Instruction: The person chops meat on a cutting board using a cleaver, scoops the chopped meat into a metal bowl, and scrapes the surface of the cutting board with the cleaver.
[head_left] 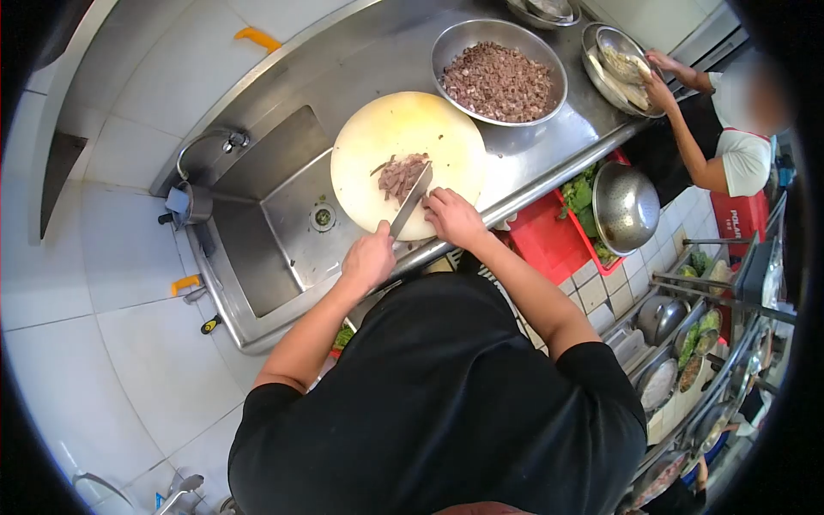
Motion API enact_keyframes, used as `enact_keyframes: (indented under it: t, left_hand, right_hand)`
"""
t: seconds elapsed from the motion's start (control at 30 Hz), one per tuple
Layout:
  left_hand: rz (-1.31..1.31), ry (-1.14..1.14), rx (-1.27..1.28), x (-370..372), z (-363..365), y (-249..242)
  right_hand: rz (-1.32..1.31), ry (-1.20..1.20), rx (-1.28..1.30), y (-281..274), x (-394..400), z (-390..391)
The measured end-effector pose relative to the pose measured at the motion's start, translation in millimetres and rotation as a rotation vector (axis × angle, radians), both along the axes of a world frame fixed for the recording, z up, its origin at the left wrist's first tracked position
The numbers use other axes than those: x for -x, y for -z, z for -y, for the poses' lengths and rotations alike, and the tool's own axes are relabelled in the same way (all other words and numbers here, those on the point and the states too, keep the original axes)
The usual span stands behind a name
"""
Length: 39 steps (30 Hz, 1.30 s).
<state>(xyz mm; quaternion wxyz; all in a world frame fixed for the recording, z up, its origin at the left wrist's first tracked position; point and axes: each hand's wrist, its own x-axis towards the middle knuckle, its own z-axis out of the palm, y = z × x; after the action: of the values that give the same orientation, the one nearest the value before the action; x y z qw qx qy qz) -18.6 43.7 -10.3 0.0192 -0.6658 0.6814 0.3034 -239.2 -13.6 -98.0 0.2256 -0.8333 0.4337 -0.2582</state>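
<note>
My left hand (369, 259) is closed around the handle of a kitchen knife (412, 201), whose blade slants across the board toward the far side. My right hand (455, 217) has its fingers bent down at the board's near edge, beside the blade, on a small piece of meat mostly hidden under the fingertips. A pile of sliced brownish meat (400, 178) lies against the blade's far side. Under it all is a round, pale yellow cutting board (365, 129), which overhangs the sink. Beyond to the right stands a steel bowl (450, 43) of diced meat (498, 81).
A steel sink (283, 232) with a faucet (210, 142) is on the left. At right, another person (687, 129) handles bowls at the counter. A red crate (545, 236) with greens and a colander (625, 209) sits below the counter edge. Shelves of food stand lower right.
</note>
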Motion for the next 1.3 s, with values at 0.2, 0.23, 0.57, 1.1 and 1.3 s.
enact_keyframes:
  t: [0.2,0.23,0.57,1.1,1.3]
  left_hand:
    - [0.034,-0.054,-0.023,6.9,-16.9,-6.1]
    - [0.041,-0.057,-0.026,8.2,-17.6,-5.2]
    - [0.104,-0.062,-0.041,19.3,-18.8,-22.6]
    - [0.106,0.021,-0.083,16.2,-15.4,-24.3]
    - [0.075,-0.009,-0.034,23.1,-3.3,10.8]
  right_hand:
    - [-0.146,-0.122,-0.042,-1.0,10.9,20.7]
    - [-0.138,-0.135,-0.044,3.0,11.1,22.4]
    - [-0.035,-0.029,-0.052,18.3,3.4,15.3]
    - [0.030,-0.054,-0.012,24.5,12.3,18.9]
    - [-0.017,-0.041,-0.020,24.2,11.8,17.6]
